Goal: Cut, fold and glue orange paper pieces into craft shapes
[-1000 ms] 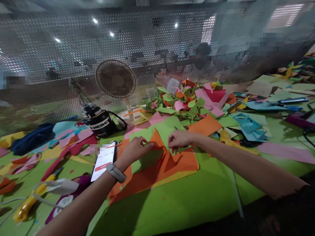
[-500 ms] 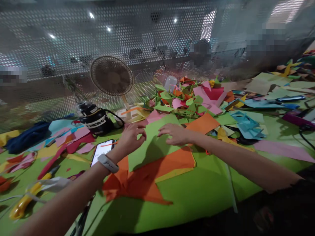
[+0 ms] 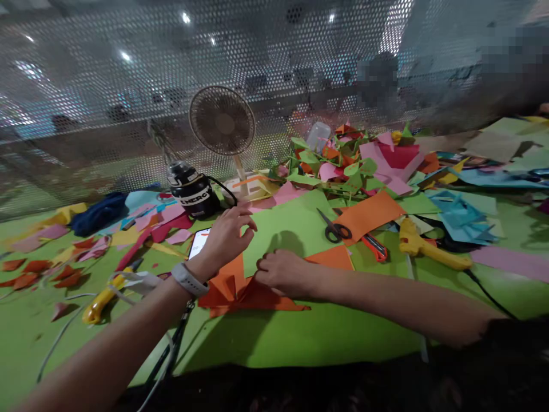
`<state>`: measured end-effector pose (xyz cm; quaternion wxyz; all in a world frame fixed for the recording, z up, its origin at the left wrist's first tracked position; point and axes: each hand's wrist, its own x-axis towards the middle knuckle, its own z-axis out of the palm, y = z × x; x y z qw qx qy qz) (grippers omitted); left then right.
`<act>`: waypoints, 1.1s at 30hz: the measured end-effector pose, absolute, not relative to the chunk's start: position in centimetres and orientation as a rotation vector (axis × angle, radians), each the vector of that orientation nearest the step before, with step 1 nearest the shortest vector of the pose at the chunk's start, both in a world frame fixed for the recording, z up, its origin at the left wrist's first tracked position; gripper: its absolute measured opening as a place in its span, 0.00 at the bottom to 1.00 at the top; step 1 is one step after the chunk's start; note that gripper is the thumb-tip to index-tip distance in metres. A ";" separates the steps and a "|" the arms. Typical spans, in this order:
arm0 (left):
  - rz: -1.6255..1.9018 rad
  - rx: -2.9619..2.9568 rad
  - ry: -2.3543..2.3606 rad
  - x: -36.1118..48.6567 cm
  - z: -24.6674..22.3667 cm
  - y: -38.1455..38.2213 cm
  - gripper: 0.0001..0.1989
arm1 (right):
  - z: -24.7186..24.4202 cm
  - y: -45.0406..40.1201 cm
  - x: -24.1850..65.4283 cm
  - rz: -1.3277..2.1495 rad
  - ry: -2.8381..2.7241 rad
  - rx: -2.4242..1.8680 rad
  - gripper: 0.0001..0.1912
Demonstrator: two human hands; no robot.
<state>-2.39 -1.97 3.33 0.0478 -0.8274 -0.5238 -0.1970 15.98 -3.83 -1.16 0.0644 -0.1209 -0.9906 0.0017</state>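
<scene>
My left hand (image 3: pixel 229 234), a pale watch strap on its wrist, hovers by the left edge of a light green paper sheet (image 3: pixel 274 220). Its thumb and fingers are apart with nothing between them. Lower down, my right hand (image 3: pixel 285 273) is closed, fingers curled down where the green sheet meets a folded orange paper (image 3: pixel 231 289). Its fingertips are hidden, so I cannot tell what they hold. The orange paper lies partly under the sheet. A phone (image 3: pixel 198 243) is partly covered by my left hand. Black scissors (image 3: pixel 337 230) and a red-and-black cutter (image 3: pixel 374 247) lie right of the sheet.
Yellow glue guns lie at the left (image 3: pixel 100 303) and right (image 3: pixel 429 247), with cables around them. A black jar (image 3: pixel 195 194) and a fan (image 3: pixel 223 121) stand behind. Colored paper scraps (image 3: pixel 338 160) are heaped beside a perforated screen (image 3: pixel 278 63).
My right hand has come down toward me from above the green sheet onto the orange paper, its fingers curling. The scissors are now uncovered. The view has shifted, moving the scene rightward.
</scene>
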 end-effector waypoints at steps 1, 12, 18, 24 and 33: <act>-0.622 -2.518 -1.600 -2.6 3.3 -2.0 0.10 | -1.2 -3.7 16.1 -0.030 -2.982 -0.340 0.09; -0.681 -2.477 -1.731 -3.9 3.0 -2.9 0.09 | -1.3 -3.5 16.0 -0.256 -2.950 -0.150 0.08; -0.683 -2.459 -1.748 -4.7 2.7 -2.8 0.10 | -1.4 -3.6 15.1 -0.422 -2.967 0.014 0.15; -0.745 -2.440 -1.706 -5.5 3.3 -3.0 0.09 | -0.4 -3.4 16.0 -0.502 -2.830 0.038 0.16; -0.719 -2.429 -1.769 -6.1 3.2 -4.1 0.10 | -0.7 -3.0 15.2 -0.178 -2.908 -0.185 0.17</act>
